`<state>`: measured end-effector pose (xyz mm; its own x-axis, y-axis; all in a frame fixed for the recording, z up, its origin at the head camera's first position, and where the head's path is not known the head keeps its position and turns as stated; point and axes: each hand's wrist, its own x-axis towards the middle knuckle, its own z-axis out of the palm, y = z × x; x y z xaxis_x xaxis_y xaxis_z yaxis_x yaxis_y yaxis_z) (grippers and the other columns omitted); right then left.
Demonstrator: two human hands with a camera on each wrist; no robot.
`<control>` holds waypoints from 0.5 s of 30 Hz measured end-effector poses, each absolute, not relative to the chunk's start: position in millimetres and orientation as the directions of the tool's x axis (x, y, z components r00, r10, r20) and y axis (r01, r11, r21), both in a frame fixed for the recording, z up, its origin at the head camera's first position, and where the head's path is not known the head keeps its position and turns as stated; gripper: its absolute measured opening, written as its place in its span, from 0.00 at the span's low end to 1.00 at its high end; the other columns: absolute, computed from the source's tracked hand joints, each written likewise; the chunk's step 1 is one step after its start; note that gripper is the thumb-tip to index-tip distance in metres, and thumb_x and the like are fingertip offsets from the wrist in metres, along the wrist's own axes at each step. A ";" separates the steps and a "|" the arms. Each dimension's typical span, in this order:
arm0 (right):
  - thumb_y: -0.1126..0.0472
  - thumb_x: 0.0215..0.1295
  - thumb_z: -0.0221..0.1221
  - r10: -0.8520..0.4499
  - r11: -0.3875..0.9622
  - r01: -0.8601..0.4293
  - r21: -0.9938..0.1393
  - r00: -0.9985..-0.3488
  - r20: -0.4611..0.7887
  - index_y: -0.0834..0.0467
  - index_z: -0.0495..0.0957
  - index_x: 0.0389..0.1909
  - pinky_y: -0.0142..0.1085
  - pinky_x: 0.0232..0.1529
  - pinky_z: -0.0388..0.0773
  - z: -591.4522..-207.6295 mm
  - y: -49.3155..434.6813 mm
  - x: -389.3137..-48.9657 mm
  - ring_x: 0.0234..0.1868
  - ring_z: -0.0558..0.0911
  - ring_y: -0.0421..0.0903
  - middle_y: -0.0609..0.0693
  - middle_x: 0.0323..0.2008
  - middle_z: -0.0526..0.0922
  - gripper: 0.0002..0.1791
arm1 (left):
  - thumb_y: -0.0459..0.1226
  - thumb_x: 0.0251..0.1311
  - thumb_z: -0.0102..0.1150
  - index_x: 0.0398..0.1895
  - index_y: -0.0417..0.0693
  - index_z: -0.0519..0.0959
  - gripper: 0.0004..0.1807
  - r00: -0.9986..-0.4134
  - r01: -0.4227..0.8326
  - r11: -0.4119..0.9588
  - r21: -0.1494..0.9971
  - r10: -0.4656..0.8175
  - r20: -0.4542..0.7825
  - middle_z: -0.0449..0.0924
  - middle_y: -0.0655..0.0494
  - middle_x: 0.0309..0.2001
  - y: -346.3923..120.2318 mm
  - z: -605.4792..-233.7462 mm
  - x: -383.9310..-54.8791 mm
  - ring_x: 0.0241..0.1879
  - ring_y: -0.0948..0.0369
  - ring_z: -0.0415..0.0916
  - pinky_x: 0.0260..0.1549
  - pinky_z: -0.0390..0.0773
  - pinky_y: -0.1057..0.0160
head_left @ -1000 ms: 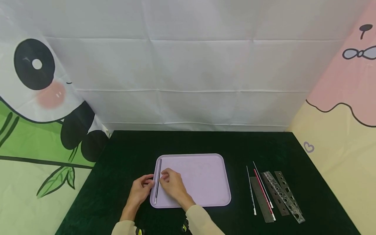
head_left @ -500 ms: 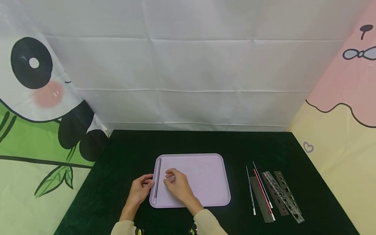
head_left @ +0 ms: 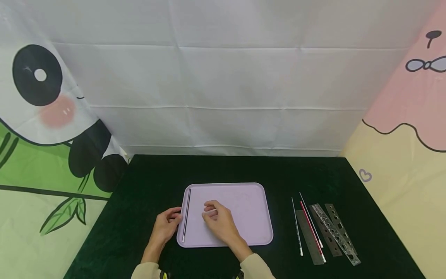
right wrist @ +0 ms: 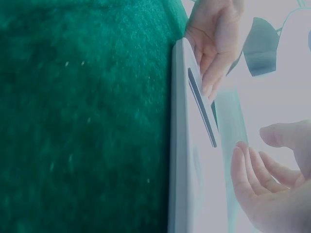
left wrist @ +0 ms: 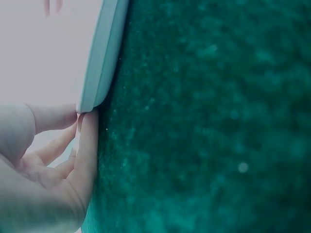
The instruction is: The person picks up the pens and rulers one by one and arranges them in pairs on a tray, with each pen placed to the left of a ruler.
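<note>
A lavender rectangular tray (head_left: 244,217) lies on the dark green cloth. Along its left side, inside the rim, rests a thin dark stick (head_left: 186,215) with a shiny line, which appears as a dark strip (right wrist: 201,107) in the right wrist view. My left hand (head_left: 165,224) holds the tray's left edge; in the left wrist view its thumb and fingertips (left wrist: 87,121) meet at the rim. Above the tray, right of the stick, hovers my right hand (head_left: 220,223), fingers loosely bent and thumb apart from them, with nothing in its grasp.
To the right on the green cloth (head_left: 153,174) lie thin white-ended sticks (head_left: 297,228), a red one (head_left: 311,228), a plain grey strip (head_left: 309,236) and several strips with holes (head_left: 336,234). A white sheet (head_left: 237,77) hangs behind.
My right hand has moved right, away from the stick, over the middle of the tray. The left hand stays at the tray's edge, and the stick stays where it was.
</note>
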<state>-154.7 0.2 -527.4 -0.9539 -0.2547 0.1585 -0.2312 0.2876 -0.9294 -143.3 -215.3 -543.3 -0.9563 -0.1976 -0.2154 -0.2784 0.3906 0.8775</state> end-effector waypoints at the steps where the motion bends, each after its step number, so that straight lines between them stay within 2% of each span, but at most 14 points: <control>1: 0.62 0.70 0.64 -0.252 0.288 -0.234 -0.929 -0.954 0.162 0.62 0.80 0.54 0.36 0.47 0.82 -527.2 2.6 -154.5 0.43 0.85 0.47 0.56 0.45 0.86 0.15 | 0.30 0.72 0.56 0.64 0.36 0.76 0.19 -0.957 -0.274 0.392 0.878 -0.199 -0.210 0.79 0.42 0.48 -215.1 -543.4 -143.3 0.39 0.54 0.77 0.37 0.80 0.60; 15: 0.60 0.71 0.63 -0.225 0.295 -0.245 -0.924 -0.957 0.182 0.58 0.80 0.55 0.39 0.49 0.82 -524.1 30.5 -146.5 0.44 0.85 0.46 0.56 0.47 0.86 0.15 | 0.30 0.72 0.56 0.64 0.36 0.76 0.19 -0.955 -0.274 0.398 0.875 -0.219 -0.200 0.79 0.40 0.48 -213.9 -540.8 -141.6 0.39 0.53 0.77 0.37 0.81 0.61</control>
<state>-146.5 30.5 -524.1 -0.9573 -0.2248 0.1819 -0.2448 0.2950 -0.9236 -141.6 -213.9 -540.8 -0.9551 -0.2187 -0.1997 -0.2742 0.3980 0.8755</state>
